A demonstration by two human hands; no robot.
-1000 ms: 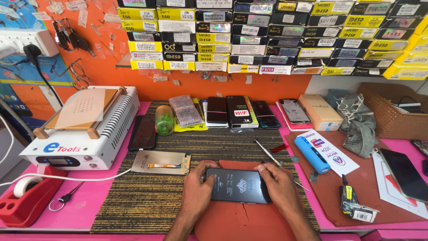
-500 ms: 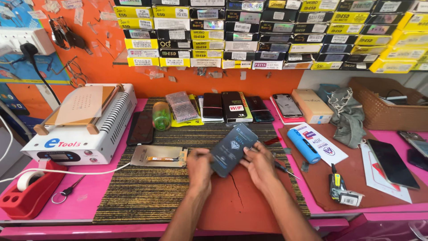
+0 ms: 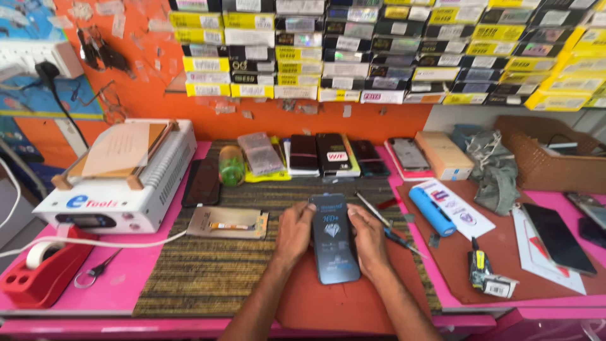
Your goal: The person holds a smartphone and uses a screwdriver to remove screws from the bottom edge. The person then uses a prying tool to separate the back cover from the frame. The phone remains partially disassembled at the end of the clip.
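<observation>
Between left hand (image 3: 294, 228) and right hand (image 3: 368, 237), upright dark phone (image 3: 333, 237)

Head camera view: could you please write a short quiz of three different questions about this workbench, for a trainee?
1. True or false: both hands hold the dark phone screen part by its long edges.
2. Which lies just left of the left hand? A) the blue cylinder B) the flat metal frame C) the wicker basket
3. Fill in: the red tape dispenser sits in front of the white ______ with a ribbed side.

Key:
1. True; the right hand grips the other edge.
2. B, the flat metal frame.
3. Machine.
</observation>
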